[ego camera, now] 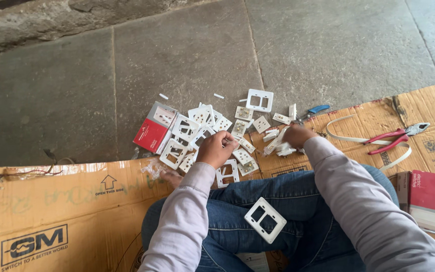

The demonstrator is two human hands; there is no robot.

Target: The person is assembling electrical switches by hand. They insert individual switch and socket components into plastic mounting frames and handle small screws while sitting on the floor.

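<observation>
**Sorting white switch parts on the floor**

I sit cross-legged on flattened cardboard (51,211) laid over the stone floor (177,55), which runs away grey and bare on the far side. To my right a red and white box (431,201) lies on the cardboard, and farther out rest red-handled pliers (396,137) beside a loop of white strap (351,137). A smaller red packet (153,132) sits at the left edge of the pile.

The pile of white switch plates and modules (212,128) is spread just beyond my knees, partly on the stone, partly on the cardboard. One white frame plate (265,219) rests on my lap, and another lies at the far end of the heap.

My left hand (217,148) is curled over the near part of the pile, fingers bent down onto the pieces; I cannot tell whether it pinches one. My right hand (297,136) is closed around a small white module (278,145), gripping it at one end.

I judge these parts to be light, rigid moulded plastic, smooth and a little slick, with thin frame bars that could snap if levered. Best taken by the outer edges or the solid body, not the thin crossbars.
</observation>
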